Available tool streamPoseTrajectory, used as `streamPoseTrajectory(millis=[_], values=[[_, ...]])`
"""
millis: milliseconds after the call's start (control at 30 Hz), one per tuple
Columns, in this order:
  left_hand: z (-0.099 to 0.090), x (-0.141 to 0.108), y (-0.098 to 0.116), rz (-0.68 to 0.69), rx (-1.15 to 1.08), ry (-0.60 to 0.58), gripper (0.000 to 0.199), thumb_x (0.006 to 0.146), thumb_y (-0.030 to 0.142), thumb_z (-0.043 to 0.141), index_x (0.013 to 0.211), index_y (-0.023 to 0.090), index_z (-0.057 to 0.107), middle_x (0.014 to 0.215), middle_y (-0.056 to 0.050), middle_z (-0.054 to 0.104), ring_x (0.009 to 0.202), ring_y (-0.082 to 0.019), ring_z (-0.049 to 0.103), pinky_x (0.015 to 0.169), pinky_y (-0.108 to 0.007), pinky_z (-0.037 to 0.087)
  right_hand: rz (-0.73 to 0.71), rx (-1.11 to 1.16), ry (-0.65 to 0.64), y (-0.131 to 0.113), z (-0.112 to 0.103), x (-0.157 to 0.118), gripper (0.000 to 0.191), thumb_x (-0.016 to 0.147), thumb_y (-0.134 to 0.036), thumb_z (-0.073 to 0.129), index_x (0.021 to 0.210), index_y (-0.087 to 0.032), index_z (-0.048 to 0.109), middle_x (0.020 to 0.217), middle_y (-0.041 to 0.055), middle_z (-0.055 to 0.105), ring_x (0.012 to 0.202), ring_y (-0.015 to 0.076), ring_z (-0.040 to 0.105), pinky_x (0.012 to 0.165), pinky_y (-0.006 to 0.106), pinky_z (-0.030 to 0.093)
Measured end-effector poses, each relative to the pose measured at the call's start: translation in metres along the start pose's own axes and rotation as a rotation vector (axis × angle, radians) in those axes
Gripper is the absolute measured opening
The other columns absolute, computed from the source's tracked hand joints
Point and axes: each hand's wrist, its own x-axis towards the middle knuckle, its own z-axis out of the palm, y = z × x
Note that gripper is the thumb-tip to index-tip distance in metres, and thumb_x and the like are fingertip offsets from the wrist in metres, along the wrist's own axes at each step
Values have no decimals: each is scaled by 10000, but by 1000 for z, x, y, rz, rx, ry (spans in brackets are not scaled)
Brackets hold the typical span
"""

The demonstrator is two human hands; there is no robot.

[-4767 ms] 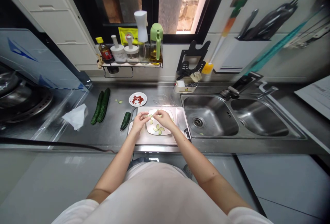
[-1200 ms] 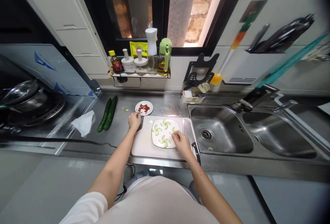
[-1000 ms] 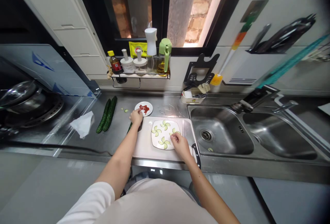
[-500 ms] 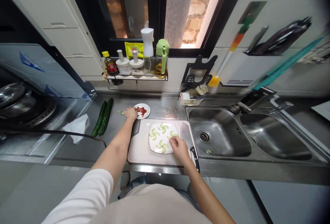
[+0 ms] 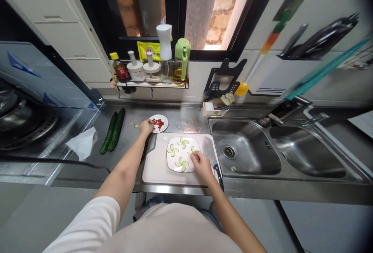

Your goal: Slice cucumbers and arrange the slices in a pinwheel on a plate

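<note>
Four cucumber pinwheels [image 5: 182, 163] laid near worktop [image 5: 136, 110] front edge; red bits [image 5: 159, 124] sat dished, left hand [image 5: 145, 127] there, right hand [image 5: 201, 163] apart; grips unclear.

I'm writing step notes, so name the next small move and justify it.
Probably the left hand should pick a red piece from the small dish: that hand is at the dish's left edge, and the three uncovered pinwheels of green slices on the square plate show no red at their centres.

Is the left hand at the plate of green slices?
No, the left hand is at the small round plate that holds the red pieces.
</note>
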Motion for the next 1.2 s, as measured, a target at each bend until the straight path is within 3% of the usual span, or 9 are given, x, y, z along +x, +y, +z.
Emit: streamPoseTrajectory(millis=[233, 500, 700, 900, 1200], values=[[1, -11, -9, -12, -471, 51, 162, 629, 119, 605, 773, 175, 655, 677, 5, 668, 669, -135, 634, 664, -226, 476, -9, 22, -25, -6, 6, 9, 255, 806, -414, 480, 785, -209, 630, 717, 29, 658, 688, 180, 585, 613, 252, 394], [4, -18, -5, -11, -631, 29, 181, 616, 173, 631, 793, 148, 651, 701, -17, 677, 646, -131, 649, 642, -230, 516, -8, 18, -38, -10, 9, 15, 261, 811, -412, 475, 792, -208, 637, 718, 17, 645, 677, 167, 572, 618, 246, 388], [5, -42, 9, 79, -829, -54, 179, 578, 197, 695, 739, 143, 638, 703, -32, 678, 692, -144, 642, 684, -256, 521, -22, 19, -35, -17, 6, 28, 255, 817, -400, 473, 814, -205, 637, 674, 6, 621, 653, 165, 564, 614, 249, 379], [6, -74, 36, 265, -749, -203, 166, 602, 226, 682, 744, 148, 651, 649, -10, 645, 611, -116, 579, 605, -228, 472, -87, -28, -18, -35, 1, 56, 233, 824, -388, 487, 831, -214, 642, 679, -1, 608, 670, 160, 552, 618, 245, 366], [2, -110, 67, 540, -558, -259, 152, 662, 224, 623, 777, 152, 691, 748, -17, 682, 630, -108, 555, 611, -212, 445, -339, -129, -31, -57, 5, 93, 157, 864, -295, 525, 842, -208, 653, 859, 42, 619, 854, 188, 520, 807, 305, 380]])
